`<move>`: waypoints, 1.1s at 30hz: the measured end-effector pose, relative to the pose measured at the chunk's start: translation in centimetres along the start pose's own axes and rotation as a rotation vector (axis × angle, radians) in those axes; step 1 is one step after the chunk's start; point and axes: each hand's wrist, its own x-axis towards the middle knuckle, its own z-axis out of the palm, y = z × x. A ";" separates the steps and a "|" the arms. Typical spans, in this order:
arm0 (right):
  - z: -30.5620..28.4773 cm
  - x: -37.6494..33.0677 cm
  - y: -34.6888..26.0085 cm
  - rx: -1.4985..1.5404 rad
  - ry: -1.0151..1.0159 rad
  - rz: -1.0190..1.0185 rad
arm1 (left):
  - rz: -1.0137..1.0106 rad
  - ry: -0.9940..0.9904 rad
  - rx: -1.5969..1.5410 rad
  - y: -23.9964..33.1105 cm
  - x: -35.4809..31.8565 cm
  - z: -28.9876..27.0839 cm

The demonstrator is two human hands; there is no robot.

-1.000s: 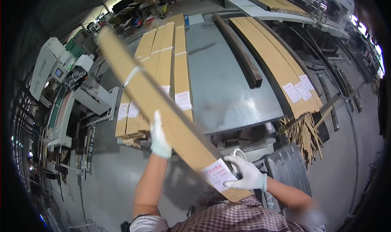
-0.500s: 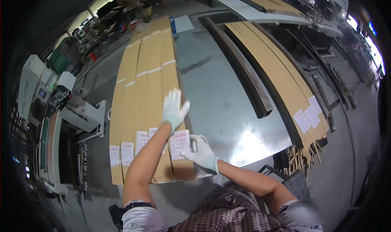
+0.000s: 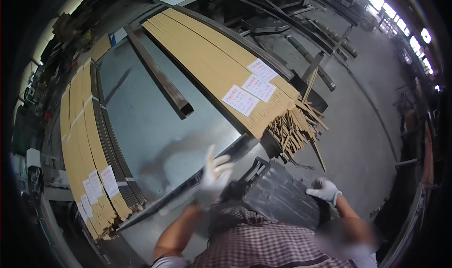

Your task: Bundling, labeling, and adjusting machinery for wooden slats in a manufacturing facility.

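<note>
Dark grey and streaked with paler scuff lines, a flat board (image 3: 282, 192) is lying in front of the person, just beyond the checked clothing (image 3: 263, 244) and near the table's front edge. Its surface is looking worn.

The right hand (image 3: 324, 190), gloved in white with greyed fingers, is reaching to the board's right-hand edge, thumb pointing inward; whether it is grasping or merely touching, I cannot tell. The left hand (image 3: 216, 176), blurred, is hovering near the table's front edge with fingers spread, holding nothing visible.

On the grey table (image 3: 150, 126), tan strips (image 3: 87, 145) are lying side by side along the left, crossed by white bands (image 3: 78, 118); their near ends are looking ragged. A second tan stack (image 3: 212, 56) is lying along the right, carrying three overlapping white labels (image 3: 240, 100) with red print. A dark bar (image 3: 157, 75) is lying between them. Loose slivers (image 3: 294, 129) are jutting out below the right stack's near end.
</note>
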 end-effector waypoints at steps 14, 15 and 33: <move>-14.5 12.4 -16.1 -0.206 0.262 -1.005 | -0.469 0.832 -0.509 -2.5 16.8 11.4; -14.2 15.6 -18.6 -0.175 0.385 -1.196 | -0.471 0.833 -0.488 -2.7 17.3 11.8; -11.1 25.8 -24.4 -0.334 0.335 -1.047 | -0.443 0.684 -0.060 -5.7 2.7 23.3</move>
